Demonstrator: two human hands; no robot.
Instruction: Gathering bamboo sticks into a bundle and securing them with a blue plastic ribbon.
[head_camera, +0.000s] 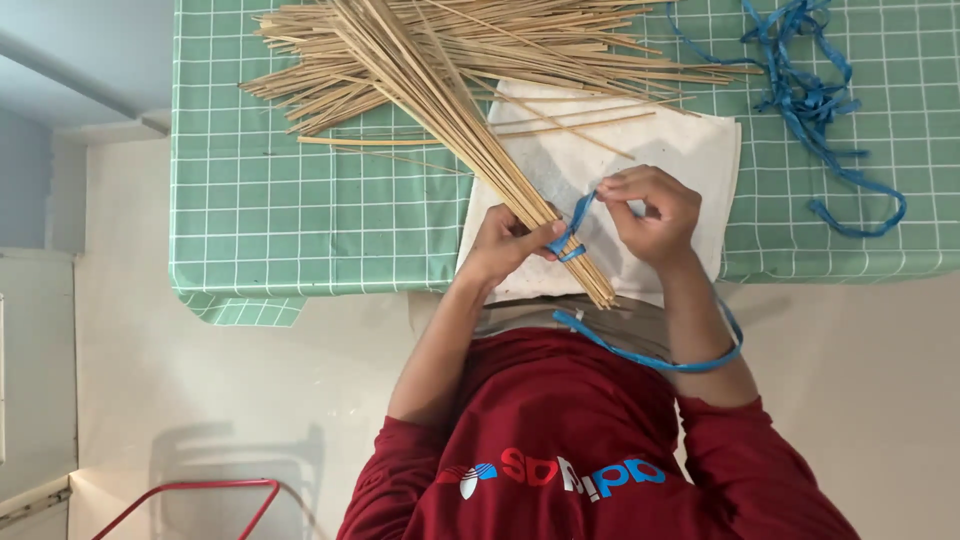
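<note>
My left hand grips a bundle of thin bamboo sticks near its lower end, thumb pressed on a blue plastic ribbon wound around the bundle. My right hand pinches the ribbon's upper end and pulls it taut to the right of the bundle. The ribbon's long tail loops down under my right forearm and across my lap. The bundle fans out toward the far side of the table, over a white cloth.
A loose heap of bamboo sticks lies across the green checked tablecloth. A tangle of blue ribbon strips sits at the right. A red metal frame stands on the floor at lower left.
</note>
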